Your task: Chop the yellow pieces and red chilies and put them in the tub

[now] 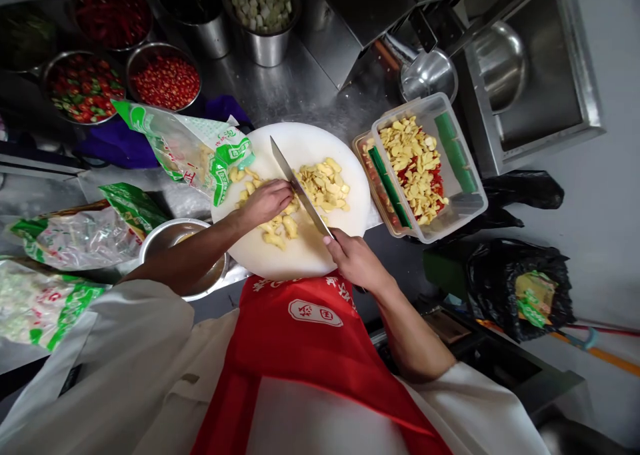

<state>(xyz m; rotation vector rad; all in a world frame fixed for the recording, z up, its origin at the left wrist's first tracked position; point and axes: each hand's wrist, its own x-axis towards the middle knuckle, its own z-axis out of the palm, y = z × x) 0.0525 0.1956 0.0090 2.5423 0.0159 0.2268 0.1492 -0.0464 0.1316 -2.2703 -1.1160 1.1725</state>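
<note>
On a round white cutting board (310, 258) lies pale yellow ginger, whole pieces (280, 229) on the left and slices (325, 183) on the right. My right hand (353, 258) grips a large kitchen knife (303, 191) by its handle, the blade slanting up and left across the board. Beside the blade, my left hand (267, 203) has its fingers curled down on a piece of ginger, which they mostly hide. An opened green and white plastic bag (187, 148) rests on the board's upper left edge, with more ginger at its mouth.
Right of the board stands a clear plastic tub (463, 205) holding sliced ginger over red chillies. Metal pots of chopped chillies (165, 81) line the back left. A steel bowl (185, 231) sits under my left forearm. A black-lined bin (500, 268) is at right.
</note>
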